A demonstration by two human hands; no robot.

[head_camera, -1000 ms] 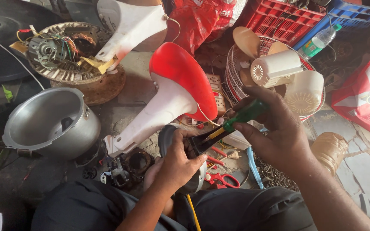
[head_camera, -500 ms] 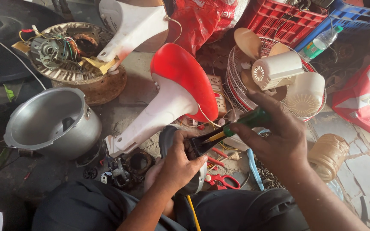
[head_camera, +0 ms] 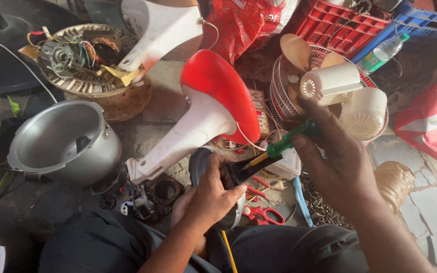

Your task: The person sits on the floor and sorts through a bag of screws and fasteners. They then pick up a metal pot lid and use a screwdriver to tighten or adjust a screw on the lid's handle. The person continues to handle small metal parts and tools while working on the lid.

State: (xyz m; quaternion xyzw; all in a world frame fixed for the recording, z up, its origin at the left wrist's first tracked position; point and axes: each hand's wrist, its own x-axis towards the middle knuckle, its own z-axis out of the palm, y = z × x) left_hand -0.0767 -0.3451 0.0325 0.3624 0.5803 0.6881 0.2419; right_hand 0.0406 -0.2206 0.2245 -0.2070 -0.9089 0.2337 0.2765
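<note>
Screwdriver (head_camera: 287,144) with the green handle is in my right hand (head_camera: 337,167), and its yellow shaft runs down and to the left, toward the black part (head_camera: 251,169) that my left hand (head_camera: 213,194) holds over my lap. The long axis of the tool goes from upper right to lower left, so the tip meets the black part at a slant, not straight from above. My right hand is closed around the green handle, with fingers wrapped over it. My left hand is pinching the black part, thumb on top and fingers curled under; I cannot see exactly what the fingers press beneath. The two hands are close, with only the shaft between them. The left hand is nearer to the tip, and the right one is behind, higher and to the right. Just beyond the hands lies a red and white horn (head_camera: 203,116), and red scissors (head_camera: 264,215) lie on the floor below the black part.
</note>
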